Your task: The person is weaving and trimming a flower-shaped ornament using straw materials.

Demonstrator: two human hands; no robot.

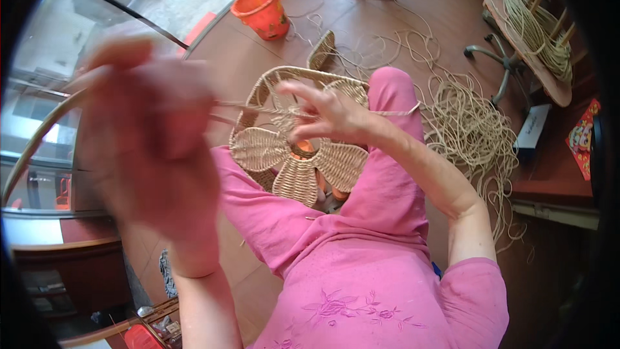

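A woven basket of tan cord rests between my knees, with woven flower petals inside its frame and a small orange spot at their centre. My left hand is raised close to the camera, smeared by motion. Its fingers look closed round a tan cord, which bends away to the left; strands also run taut from this hand to the basket. Over the flower's upper part is my right hand, index finger and thumb spread, touching or just above the strands. Part of the weave is hidden under it.
A big tangle of loose cord lies on the floor to my right. An orange bucket stands ahead, near a small woven piece. At right, a wooden board carries a cord coil beside a chair base.
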